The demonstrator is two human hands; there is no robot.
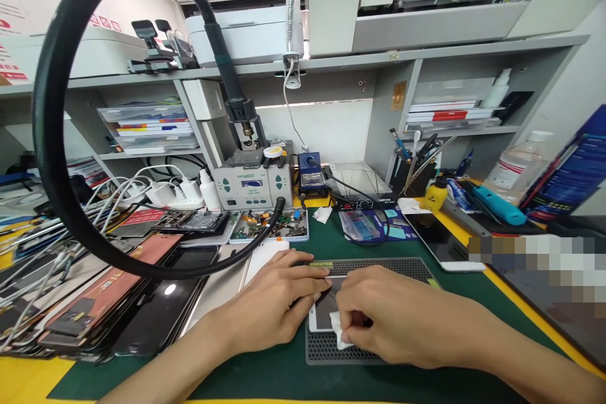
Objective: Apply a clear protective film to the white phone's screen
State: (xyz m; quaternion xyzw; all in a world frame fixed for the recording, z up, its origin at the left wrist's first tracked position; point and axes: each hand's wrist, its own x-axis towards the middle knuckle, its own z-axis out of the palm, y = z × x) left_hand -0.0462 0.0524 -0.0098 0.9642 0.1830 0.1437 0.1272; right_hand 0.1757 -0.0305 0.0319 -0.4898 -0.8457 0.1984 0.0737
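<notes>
A white-framed phone (323, 314) with a dark screen lies on a grey honeycomb-patterned mat (326, 348). My left hand (279, 293) rests at the phone's left side, its fingers stretched out and their tips on the phone. In my right hand (374, 309), curled fingers pinch a white tissue (341, 336) over the lower part of the screen. This hand hides the phone's right part. Under the honeycomb mat spreads a dark green work mat (265, 379).
A black hose (52, 107) loops across the left, from a grey soldering station (253, 184). Stacked phones and screens (161, 303) crowd the left side. Behind sits a tray of small parts (269, 225). A white tablet (442, 243) and a yellow bottle (435, 194) stand right.
</notes>
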